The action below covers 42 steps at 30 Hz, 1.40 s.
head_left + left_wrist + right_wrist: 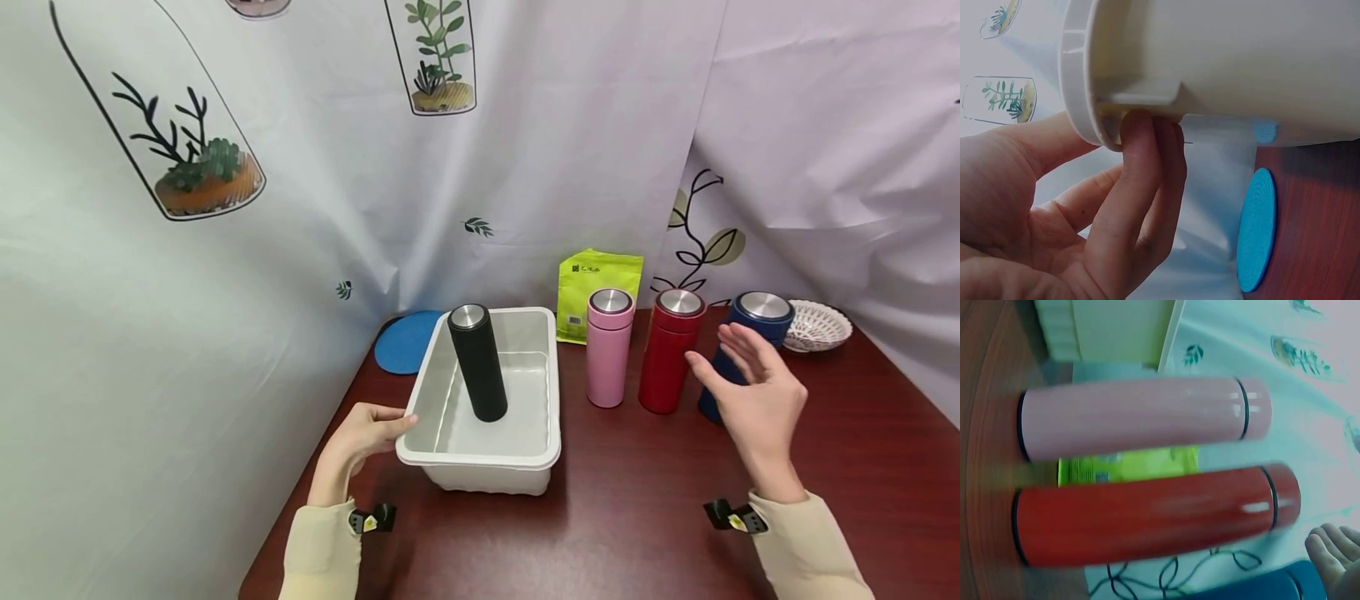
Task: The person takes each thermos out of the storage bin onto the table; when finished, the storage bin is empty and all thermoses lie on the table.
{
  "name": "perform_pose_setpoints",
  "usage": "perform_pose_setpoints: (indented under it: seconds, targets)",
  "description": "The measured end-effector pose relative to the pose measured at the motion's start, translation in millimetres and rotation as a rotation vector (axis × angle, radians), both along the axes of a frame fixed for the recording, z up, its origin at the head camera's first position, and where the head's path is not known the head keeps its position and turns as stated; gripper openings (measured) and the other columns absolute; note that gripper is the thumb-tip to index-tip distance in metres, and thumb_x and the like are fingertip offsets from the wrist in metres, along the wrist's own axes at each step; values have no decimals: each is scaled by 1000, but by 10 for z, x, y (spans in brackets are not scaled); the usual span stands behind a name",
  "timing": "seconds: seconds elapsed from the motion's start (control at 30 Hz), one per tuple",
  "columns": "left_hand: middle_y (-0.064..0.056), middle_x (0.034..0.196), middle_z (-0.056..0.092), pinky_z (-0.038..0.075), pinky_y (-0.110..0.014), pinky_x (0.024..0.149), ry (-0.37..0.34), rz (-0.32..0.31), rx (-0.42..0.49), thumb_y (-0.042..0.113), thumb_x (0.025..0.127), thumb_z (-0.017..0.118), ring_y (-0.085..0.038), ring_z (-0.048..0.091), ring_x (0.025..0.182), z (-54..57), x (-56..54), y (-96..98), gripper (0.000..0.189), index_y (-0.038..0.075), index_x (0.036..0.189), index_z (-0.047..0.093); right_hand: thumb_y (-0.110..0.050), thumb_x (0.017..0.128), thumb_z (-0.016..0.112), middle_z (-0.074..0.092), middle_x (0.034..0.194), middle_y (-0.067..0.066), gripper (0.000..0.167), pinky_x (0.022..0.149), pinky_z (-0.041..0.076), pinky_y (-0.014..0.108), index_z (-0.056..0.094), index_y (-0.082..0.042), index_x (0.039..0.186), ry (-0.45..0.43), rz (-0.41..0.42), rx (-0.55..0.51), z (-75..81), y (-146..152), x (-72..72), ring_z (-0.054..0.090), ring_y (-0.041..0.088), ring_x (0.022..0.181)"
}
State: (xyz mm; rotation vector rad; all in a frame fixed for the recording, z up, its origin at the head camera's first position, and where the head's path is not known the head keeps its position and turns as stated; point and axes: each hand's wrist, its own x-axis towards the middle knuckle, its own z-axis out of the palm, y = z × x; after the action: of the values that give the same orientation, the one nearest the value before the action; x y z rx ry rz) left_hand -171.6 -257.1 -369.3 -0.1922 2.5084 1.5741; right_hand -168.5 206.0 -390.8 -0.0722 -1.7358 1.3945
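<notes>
My left hand [369, 433] grips the left rim of a white plastic bin [487, 461]; the left wrist view shows fingertips [1138, 134] bent up under that rim. Inside the bin a black thermos [480, 367] with a steel-topped lid stands, leaning slightly in the head view. My right hand [761, 400] is raised with thumb and fingers apart and nothing between them. It overlaps a blue thermos [763, 315] in the head view. Left of it are a red thermos [669, 358] and a pink thermos [607, 358], both upright on the table.
Behind the pink thermos stands a lime-green packet [581, 292]. A white woven basket [817, 325] sits at the back right. At the back left lies a blue round mat [407, 342]. The dark red table [630, 517] meets a hanging printed cloth [525, 183] along its back and left.
</notes>
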Motion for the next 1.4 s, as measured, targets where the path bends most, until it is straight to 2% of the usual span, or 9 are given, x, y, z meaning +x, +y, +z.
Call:
perform_pose_setpoints:
  seconds: [0.33, 0.63, 0.87, 1.0, 1.07, 1.27, 1.4]
  targets:
    - [-29, 116, 66, 59, -45, 82, 0, 1, 6, 15, 90, 71, -28, 71, 92, -7, 14, -5, 45, -14, 122, 61, -2, 69, 87, 69, 120, 14, 61, 89, 49, 10, 66, -9, 126, -27, 115, 38, 47, -385, -92, 66, -3, 101]
    - [-28, 113, 67, 59, -45, 81, 7, 4, 6, 14, 89, 71, -26, 71, 90, -17, 1, -11, 43, -14, 120, 62, 1, 69, 86, 69, 117, 18, 59, 89, 50, 12, 66, -5, 124, 2, 205, 15, 32, -667, -160, 66, -3, 100]
    - [-28, 113, 67, 59, -44, 80, 5, 4, 2, 15, 89, 71, -27, 72, 89, -12, -6, -12, 42, -13, 120, 63, -3, 69, 87, 71, 118, 11, 60, 91, 50, 14, 66, -7, 125, -9, 262, 6, 53, -880, -212, 69, 21, 106]
    - [-28, 113, 67, 59, -44, 80, 4, 2, 0, 15, 90, 71, -27, 72, 89, -7, -8, -17, 42, -13, 120, 63, -10, 70, 88, 71, 118, 9, 59, 91, 51, 17, 66, -8, 124, -30, 312, 8, 73, -1027, -257, 68, 24, 108]
    - [-28, 113, 67, 59, -44, 80, 6, 5, 1, 15, 90, 71, -27, 72, 89, -10, -11, -19, 42, -13, 120, 63, -13, 70, 89, 71, 118, 10, 58, 91, 52, 19, 66, -7, 124, -39, 339, 21, 87, -1103, -281, 68, 24, 108]
    - [-27, 113, 67, 59, -43, 80, 5, 12, 5, 15, 89, 71, -25, 71, 88, -10, -19, -16, 43, -13, 121, 62, -18, 72, 88, 69, 120, 11, 60, 93, 51, 21, 64, -6, 125, -37, 405, 152, 113, -1275, -359, 68, 25, 109]
    - [-26, 114, 67, 59, -44, 81, 1, 16, -2, 15, 90, 71, -25, 71, 89, 4, -9, -7, 41, -12, 120, 63, -21, 72, 89, 69, 122, 12, 62, 94, 52, 30, 63, -7, 127, -58, 440, 198, 93, -1358, -399, 67, 26, 110]
